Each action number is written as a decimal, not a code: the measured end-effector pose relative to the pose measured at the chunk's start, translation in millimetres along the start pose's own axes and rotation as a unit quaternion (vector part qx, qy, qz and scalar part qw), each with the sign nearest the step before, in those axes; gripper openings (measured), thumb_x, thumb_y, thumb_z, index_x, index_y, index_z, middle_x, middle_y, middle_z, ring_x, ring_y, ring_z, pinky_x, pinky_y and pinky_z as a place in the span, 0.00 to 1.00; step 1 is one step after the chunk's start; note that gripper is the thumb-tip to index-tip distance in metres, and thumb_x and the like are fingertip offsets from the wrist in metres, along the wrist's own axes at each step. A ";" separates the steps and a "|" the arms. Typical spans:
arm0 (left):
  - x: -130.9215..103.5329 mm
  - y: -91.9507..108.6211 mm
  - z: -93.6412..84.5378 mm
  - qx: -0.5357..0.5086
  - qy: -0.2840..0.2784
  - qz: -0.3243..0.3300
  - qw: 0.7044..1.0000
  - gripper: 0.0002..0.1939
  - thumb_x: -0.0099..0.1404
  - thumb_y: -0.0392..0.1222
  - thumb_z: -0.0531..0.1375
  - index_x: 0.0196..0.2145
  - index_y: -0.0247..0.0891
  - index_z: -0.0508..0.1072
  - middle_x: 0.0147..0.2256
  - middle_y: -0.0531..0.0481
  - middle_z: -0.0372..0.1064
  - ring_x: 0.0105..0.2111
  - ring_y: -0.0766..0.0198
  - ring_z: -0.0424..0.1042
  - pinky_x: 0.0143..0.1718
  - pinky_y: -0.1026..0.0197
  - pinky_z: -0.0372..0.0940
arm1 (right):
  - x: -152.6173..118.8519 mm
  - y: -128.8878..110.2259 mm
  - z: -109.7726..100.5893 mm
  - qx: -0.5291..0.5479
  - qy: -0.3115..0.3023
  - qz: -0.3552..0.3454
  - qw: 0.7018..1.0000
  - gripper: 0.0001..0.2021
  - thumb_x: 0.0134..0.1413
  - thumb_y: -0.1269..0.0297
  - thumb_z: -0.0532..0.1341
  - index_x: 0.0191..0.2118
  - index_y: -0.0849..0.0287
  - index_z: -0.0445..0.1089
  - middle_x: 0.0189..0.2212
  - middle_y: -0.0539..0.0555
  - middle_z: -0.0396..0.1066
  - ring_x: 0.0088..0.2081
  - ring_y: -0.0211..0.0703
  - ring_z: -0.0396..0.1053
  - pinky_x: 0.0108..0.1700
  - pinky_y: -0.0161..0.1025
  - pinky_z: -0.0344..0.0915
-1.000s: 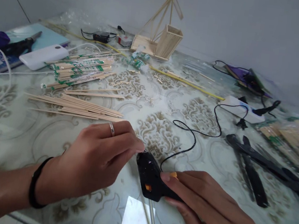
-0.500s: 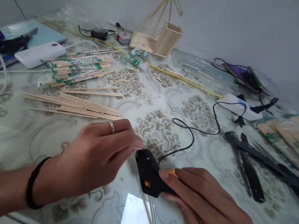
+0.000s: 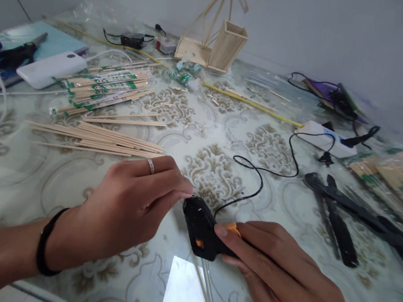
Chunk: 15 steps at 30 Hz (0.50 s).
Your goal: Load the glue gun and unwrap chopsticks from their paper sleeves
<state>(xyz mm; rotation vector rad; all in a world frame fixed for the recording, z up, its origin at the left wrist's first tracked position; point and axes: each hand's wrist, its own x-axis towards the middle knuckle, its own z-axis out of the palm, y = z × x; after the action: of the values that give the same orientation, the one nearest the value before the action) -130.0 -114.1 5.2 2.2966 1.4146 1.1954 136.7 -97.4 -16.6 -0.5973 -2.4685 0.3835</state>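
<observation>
My right hand [image 3: 282,273] grips a black glue gun [image 3: 198,224] by its handle, close to the orange trigger [image 3: 232,227]. The gun's nozzle end points up and left, and its black cord trails away over the table. Thumb and fingers of my left hand [image 3: 136,202] are pinched together right at the nozzle end; what lies between the fingertips is hidden. A glue stick [image 3: 209,284] shows below the gun's rear. Beyond my left hand lie loose bamboo chopsticks [image 3: 114,141].
Wrapped chopsticks [image 3: 102,87] lie at left near a white power bank [image 3: 52,69]. A chopstick structure with a square box [image 3: 228,46] stands at the back. Pliers and cutters [image 3: 339,222] lie at right, below a white power strip [image 3: 328,139]. Scraps are scattered mid-table.
The whole view has shifted slightly, so the table items sit a little higher in the picture. Both hands keep nearly the same pose at the glue gun.
</observation>
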 end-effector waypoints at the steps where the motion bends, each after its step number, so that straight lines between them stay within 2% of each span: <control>1: 0.3 0.0 0.0 0.000 0.001 0.000 1.000 0.07 0.69 0.30 0.62 0.34 0.36 0.78 0.32 0.53 0.77 0.31 0.71 0.76 0.35 0.68 0.68 | 0.0 -0.1 0.1 0.000 0.000 0.000 1.000 0.16 0.67 0.80 0.59 0.57 0.65 0.72 0.46 0.57 0.71 0.46 0.44 0.70 0.49 0.40 0.70; 15: 0.2 0.1 -0.5 0.007 -0.001 0.001 1.000 0.08 0.69 0.30 0.61 0.34 0.35 0.78 0.31 0.52 0.77 0.30 0.70 0.76 0.34 0.67 0.68 | -2.6 -0.9 1.9 -0.015 -0.007 0.002 1.000 0.17 0.67 0.79 0.59 0.58 0.64 0.72 0.46 0.57 0.71 0.47 0.44 0.69 0.49 0.41 0.72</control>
<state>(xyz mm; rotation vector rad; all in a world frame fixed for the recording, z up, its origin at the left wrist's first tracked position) -130.2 -114.1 5.7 2.3083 1.4262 1.1870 137.2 -99.6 -18.9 -0.6138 -2.4897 0.3547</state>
